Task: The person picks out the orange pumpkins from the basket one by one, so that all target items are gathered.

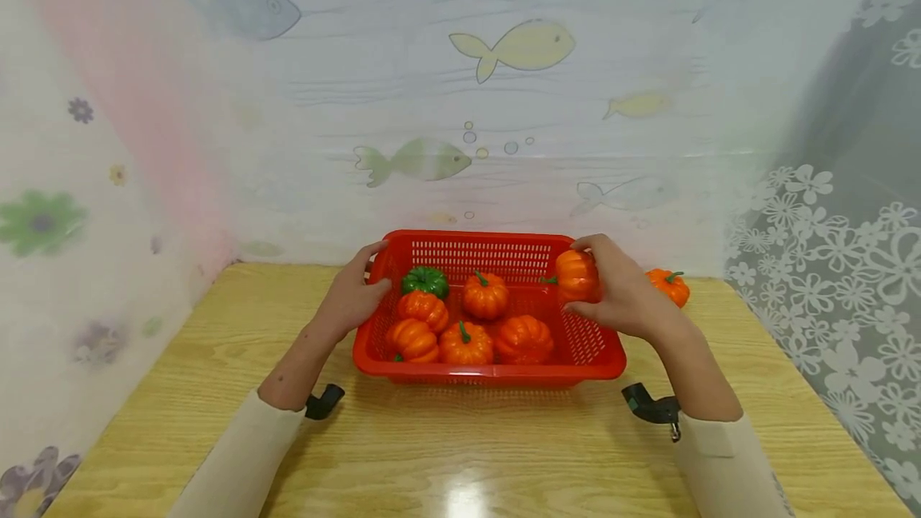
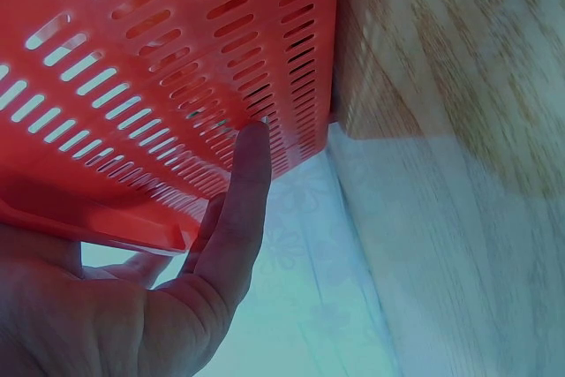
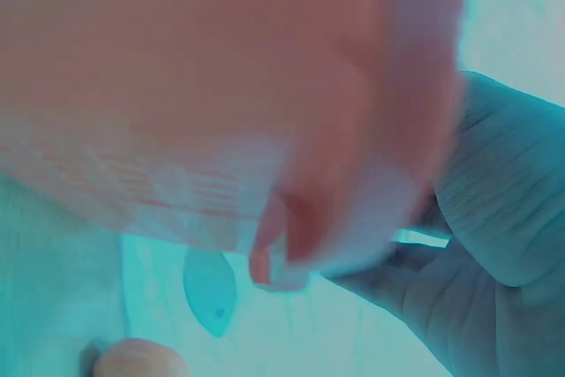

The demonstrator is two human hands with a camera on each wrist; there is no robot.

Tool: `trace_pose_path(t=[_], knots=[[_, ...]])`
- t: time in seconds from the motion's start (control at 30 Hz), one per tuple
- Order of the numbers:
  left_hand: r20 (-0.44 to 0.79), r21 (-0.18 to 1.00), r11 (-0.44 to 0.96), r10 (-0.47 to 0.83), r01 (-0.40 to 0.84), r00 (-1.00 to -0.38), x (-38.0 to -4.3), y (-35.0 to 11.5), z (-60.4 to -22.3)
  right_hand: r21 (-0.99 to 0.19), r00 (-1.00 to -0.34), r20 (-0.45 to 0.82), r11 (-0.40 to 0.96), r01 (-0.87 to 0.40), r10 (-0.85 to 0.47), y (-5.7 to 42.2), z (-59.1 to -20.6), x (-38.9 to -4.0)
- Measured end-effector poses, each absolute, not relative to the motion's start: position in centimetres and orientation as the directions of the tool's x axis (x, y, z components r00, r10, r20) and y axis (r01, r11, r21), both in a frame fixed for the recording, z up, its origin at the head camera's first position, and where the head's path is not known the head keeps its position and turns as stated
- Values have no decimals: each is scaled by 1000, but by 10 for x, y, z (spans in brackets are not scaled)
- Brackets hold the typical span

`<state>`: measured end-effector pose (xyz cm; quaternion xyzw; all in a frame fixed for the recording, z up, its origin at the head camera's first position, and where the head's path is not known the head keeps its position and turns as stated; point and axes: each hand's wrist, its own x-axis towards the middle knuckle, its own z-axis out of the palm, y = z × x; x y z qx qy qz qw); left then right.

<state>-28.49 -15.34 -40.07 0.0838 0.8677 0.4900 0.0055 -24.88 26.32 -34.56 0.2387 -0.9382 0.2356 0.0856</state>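
Observation:
A red plastic basket [image 1: 489,372] with slotted walls sits on the table, holding several small orange pumpkins [image 1: 485,297] and a green pumpkin [image 1: 424,282]. My left hand [image 1: 352,296] grips its left rim, thumb on the inner side; in the left wrist view, fingers [image 2: 238,218] lie against the slotted outer wall. Over the basket's right end, my right hand [image 1: 627,294] holds an orange pumpkin [image 1: 576,276] between thumb and fingers, its green stem pointing left. In the right wrist view, the blurred basket [image 3: 177,59] fills much of the picture and the held pumpkin cannot be made out.
Another orange pumpkin [image 1: 669,286] lies on the wooden table [image 1: 460,446], right of the basket and partly behind my right hand. Close behind the table stands a wall [image 1: 403,86] with painted fish. A flower-patterned surface [image 1: 842,302] borders the right side.

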Motion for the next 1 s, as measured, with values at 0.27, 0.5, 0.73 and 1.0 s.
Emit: trace_pose_path(t=[0.27,0.5,0.73,1.0], knots=[[65,853,505,147,131,-987,-285,-154,-402,-395,-833,395,747,-535,-388,283,-340,-244],[57,852,509,141,122,-988,-286,-153,-402,-412,-845,443,769,-489,-300,299,-335,-240],[66,851,509,146,132,-987,-285,-153,-401,-375,-820,521,800,-469,-236,314,-334,-241],[69,848,513,145,135,-987,-285,-153,-400,-452,-857,503,809,-376,-116,337,-336,-243]])
